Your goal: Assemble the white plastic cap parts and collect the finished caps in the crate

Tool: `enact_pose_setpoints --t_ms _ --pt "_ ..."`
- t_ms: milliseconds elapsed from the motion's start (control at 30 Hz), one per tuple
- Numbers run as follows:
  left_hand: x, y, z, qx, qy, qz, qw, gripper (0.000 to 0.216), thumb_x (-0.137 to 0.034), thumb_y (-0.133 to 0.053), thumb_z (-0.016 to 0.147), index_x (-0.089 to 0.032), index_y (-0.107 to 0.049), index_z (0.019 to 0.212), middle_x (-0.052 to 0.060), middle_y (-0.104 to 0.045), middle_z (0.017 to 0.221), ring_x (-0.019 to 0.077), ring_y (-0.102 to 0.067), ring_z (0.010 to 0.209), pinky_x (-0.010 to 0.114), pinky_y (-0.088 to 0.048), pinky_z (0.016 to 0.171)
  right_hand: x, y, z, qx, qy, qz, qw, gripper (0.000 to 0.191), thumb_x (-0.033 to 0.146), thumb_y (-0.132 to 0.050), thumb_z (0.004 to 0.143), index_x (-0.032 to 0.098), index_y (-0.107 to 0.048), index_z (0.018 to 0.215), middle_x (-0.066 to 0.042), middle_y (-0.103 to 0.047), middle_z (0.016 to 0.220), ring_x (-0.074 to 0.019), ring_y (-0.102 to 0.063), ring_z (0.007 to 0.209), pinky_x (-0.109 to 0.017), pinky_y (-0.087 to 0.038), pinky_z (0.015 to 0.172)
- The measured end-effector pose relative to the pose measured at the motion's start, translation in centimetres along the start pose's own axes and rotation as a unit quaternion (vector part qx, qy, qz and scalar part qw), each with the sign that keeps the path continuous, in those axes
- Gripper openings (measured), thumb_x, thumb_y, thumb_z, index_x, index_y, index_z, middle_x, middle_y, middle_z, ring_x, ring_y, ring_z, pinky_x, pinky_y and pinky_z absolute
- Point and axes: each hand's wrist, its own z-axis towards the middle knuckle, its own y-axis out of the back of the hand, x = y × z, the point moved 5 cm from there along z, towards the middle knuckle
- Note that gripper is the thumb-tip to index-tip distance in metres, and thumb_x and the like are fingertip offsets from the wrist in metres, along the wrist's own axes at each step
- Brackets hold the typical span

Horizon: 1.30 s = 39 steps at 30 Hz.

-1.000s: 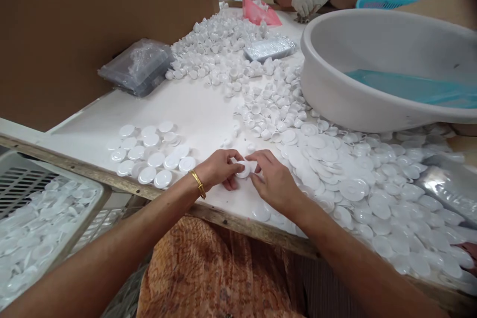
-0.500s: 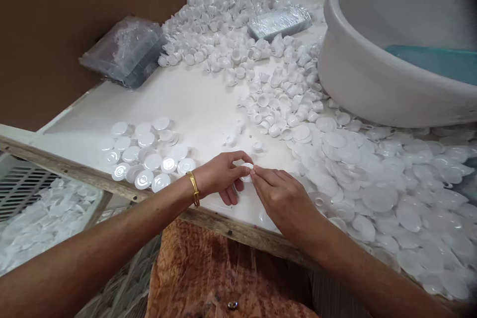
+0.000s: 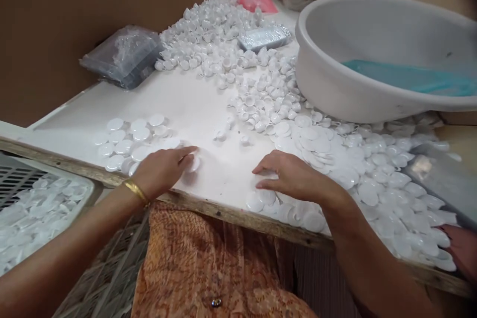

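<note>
At the near edge of the white tabletop (image 3: 208, 109), the left hand (image 3: 164, 171) lies palm down, fingers curled over a small round white plastic saucer (image 3: 194, 163) lying flat at the right end of the laid-out group of white saucers (image 3: 130, 141). The right hand (image 3: 294, 176) rests palm down, fingers spread, unclenched, on the loose heap of white plastic discs (image 3: 357, 169). Behind lie small white plastic cups (image 3: 231, 59) and a large grey plastic basin (image 3: 372, 59). No writing is legible.
</note>
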Motion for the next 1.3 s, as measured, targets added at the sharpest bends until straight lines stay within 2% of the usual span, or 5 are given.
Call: enact_pose_setpoints --t_ms 100,367,567,800,1300 --pt "-2.6 0.5 -2.2 -0.104 -0.053 0.069 0.991 0.043 -0.046 -0.039 0.086 -0.029 -0.049 0.124 0.007 -0.061 0.090 0.0192 -0.057 0.073 0.033 -0.045 0.065 -0.3 0.1 -0.5 0.052 0.017 -0.051 0.997 0.022 0.028 -0.066 0.074 0.021 -0.062 0.094 -0.002 -0.059 0.093 -0.0184 -0.048 0.095 -0.031 -0.042 0.075" --pt "-14.2 -8.2 -3.6 -0.006 -0.301 0.039 0.953 0.035 -0.033 -0.062 0.071 -0.013 -0.054 0.098 0.009 -0.054 0.099 0.0219 -0.052 0.091 0.032 -0.044 0.075 -1.6 0.8 0.9 -0.196 -0.040 -0.027 0.979 0.019 0.012 -0.054 0.078 0.017 -0.058 0.096 -0.001 -0.057 0.096 -0.0140 -0.051 0.087 -0.029 -0.042 0.078" --pt "-11.6 -7.2 -2.8 0.068 -0.254 -0.153 0.952 0.015 -0.020 -0.057 0.070 -0.016 -0.050 0.083 0.000 -0.055 0.076 0.0124 -0.049 0.068 0.024 -0.038 0.061 -1.5 -0.3 3.5 -0.196 0.001 0.006 0.980 0.051 0.011 -0.052 0.078 0.018 -0.043 0.127 -0.005 -0.044 0.128 -0.0167 -0.049 0.101 -0.031 -0.044 0.082" --pt "-6.6 -4.4 1.1 -0.003 -0.080 -0.462 0.883 0.015 -0.022 -0.057 0.071 -0.015 -0.045 0.079 -0.004 -0.047 0.058 0.0082 -0.046 0.047 0.020 -0.036 0.041 -0.7 -2.0 4.5 -0.204 0.006 0.012 0.979 0.024 0.009 -0.057 0.074 0.017 -0.058 0.097 -0.003 -0.059 0.093 -0.0154 -0.052 0.087 -0.031 -0.042 0.080" --pt "-6.5 -4.6 2.9 0.083 -0.072 -0.368 0.923 0.016 -0.023 -0.057 0.072 -0.015 -0.046 0.080 -0.004 -0.047 0.050 0.0062 -0.043 0.041 0.016 -0.034 0.037 -0.3 -3.8 3.9 -0.169 0.028 0.156 0.973 0.055 0.009 -0.059 0.072 0.020 -0.040 0.122 -0.001 -0.058 0.090 -0.0111 -0.055 0.076 -0.027 -0.045 0.075"
